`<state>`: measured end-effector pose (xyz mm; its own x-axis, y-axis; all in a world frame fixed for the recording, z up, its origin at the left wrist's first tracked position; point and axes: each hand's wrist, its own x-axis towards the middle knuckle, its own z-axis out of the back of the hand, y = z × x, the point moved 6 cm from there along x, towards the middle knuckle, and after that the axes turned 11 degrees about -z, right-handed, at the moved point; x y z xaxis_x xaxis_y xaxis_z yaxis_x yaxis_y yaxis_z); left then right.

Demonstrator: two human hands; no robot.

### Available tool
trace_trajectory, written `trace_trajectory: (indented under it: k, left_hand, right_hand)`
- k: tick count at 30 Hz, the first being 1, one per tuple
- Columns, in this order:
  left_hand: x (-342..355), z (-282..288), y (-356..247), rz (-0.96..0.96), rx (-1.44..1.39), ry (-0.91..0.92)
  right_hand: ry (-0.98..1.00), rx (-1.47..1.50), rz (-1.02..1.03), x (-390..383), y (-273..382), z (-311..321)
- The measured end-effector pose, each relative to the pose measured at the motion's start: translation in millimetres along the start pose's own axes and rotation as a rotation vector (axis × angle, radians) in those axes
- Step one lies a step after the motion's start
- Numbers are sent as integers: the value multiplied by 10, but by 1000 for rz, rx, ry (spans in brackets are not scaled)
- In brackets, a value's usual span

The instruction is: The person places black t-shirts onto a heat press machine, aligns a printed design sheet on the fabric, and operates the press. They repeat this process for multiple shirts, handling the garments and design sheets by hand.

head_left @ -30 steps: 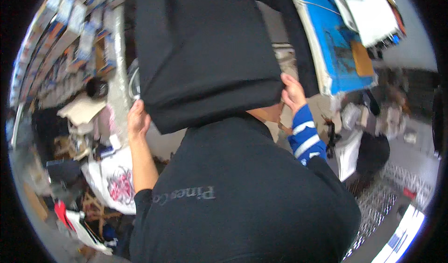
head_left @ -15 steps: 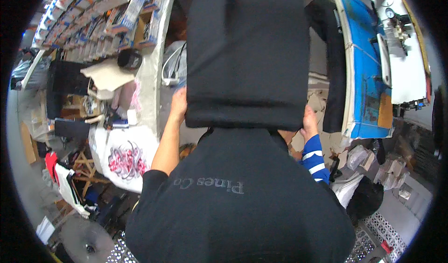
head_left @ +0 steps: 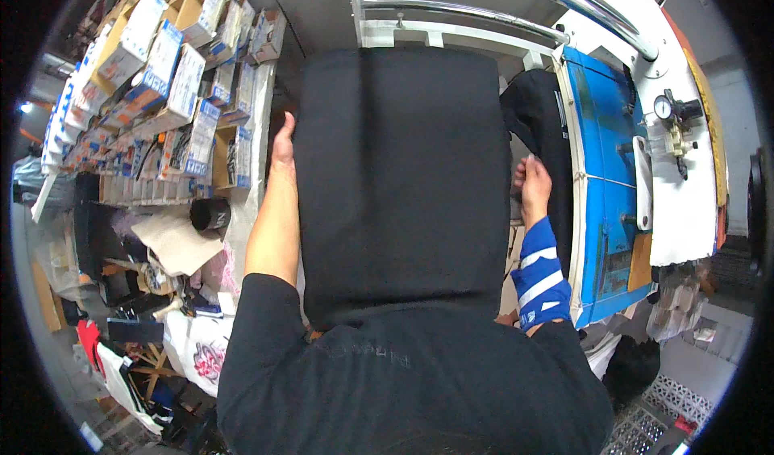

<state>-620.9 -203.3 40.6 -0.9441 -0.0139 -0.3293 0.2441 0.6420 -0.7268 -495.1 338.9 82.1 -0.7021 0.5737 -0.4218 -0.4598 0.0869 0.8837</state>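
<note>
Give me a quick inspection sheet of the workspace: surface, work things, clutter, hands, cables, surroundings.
Surface: hidden beneath the black cloth.
Work things: black cloth spread mostly flat, a lengthwise ridge left of its middle, bunched at the near edge.
Clutter: cardboard boxes massed at left; white cloth with a reddish print below them.
Hands: left hand at the cloth's left edge, right hand by its right edge; grip unclear.
Cables: pale cord across the blue panel.
Surroundings: metal bar beyond; round gauge at right.
</note>
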Motion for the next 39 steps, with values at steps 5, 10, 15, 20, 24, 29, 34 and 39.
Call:
trace_trajectory:
  k: [5, 10, 15, 20, 24, 29, 34, 39]
  left_hand:
    - [806, 1395, -57, -129, 389, -464]
    - [1167, 396, -288, -344, 682, -264]
    - [1427, -269, -469, -192, 598, -204]
    - [1513, -239, -875, -578, 909, -337]
    - [1386, -347, -972, -626, 1312, -399]
    - [686, -1555, -847, -1336, 1557, 52]
    - [295, -2193, 38, -1245, 1657, 452]
    - [496, -1768, -388, -1105, 1847, 342]
  right_hand:
    - [97, -138, 158, 772, 714, -808]
    - [372, 139, -139, 1623, 678, -1342]
    - [264, 68, -129, 2162, 775, -1376]
    - [17, -88, 95, 2089, 1112, -1371]
    - [-156, -489, 204, 1678, 1351, -1514]
    - [-272, -781, 1172, 449, 1714, -2004]
    - [5, -939, 1178, -225, 1300, -2749]
    - [-127, -1052, 1058, 190, 1424, -2279]
